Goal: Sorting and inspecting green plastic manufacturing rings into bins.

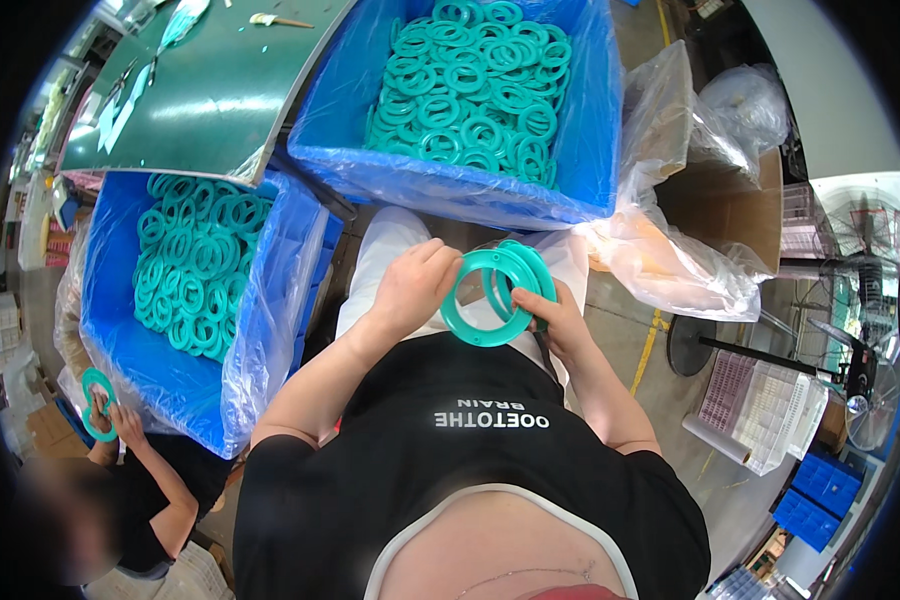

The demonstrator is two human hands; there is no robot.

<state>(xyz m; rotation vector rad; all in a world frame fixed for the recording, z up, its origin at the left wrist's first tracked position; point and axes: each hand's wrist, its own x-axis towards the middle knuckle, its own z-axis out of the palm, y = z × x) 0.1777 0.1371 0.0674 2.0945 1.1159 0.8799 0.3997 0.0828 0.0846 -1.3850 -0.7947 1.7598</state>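
Two hands, the left hand (413, 285) and right hand (553, 317), held teal rings (490, 295) with fingers clamped, just below the full blue bin (590, 150); another blue bin (270, 330) sat left.

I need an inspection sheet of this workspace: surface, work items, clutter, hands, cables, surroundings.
Surface: green table top at upper left, with a brush and pale scraps on it.
Work items: two teal rings held over the lap; blue crate ahead and blue crate at left, both plastic-lined and filled with the same rings.
Clutter: loose clear plastic bags over a cardboard box.
Hands: left hand grips the rings' left rim; right hand pinches the right rim.
Cables: nothing seen.
Surroundings: co-worker's hands at lower left hold a ring; floor fan and white trays at right.
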